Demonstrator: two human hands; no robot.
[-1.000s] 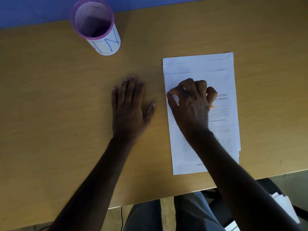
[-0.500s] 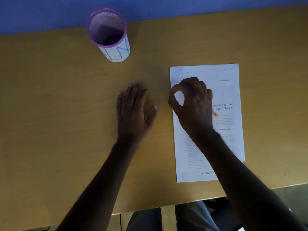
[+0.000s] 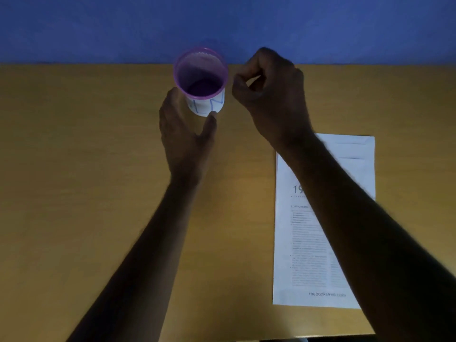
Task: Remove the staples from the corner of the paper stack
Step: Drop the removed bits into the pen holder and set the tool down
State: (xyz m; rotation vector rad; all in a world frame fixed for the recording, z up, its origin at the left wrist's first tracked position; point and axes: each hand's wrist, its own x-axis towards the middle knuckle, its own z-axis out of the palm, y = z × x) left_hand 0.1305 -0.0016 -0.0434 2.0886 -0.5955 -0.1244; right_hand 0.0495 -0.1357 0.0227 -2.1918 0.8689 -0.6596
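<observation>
1. Head view, far left: bare desk; nothing lies there.
2. Left hand was flat on the desk a second ago; now it cups the cup from about 8 o'clock, fingers spread wide, thumb touching the white base. Whether it truly grips is unclear.
3. The cup stands upright at 12 o'clock, by the blue wall.
4. Right hand has left the paper and hangs just beside the cup's rim, at its 3 o'clock. Thumb and forefinger are pinched narrow; a staple between them is too small to see.
5. Paper lies flat at 4 o'clock, well apart from the cup, partly under the right forearm.
6. Judgement: a pulled staple is likely being carried to the cup for dropping. Whether staples remain in the corner I cannot tell.
</observation>
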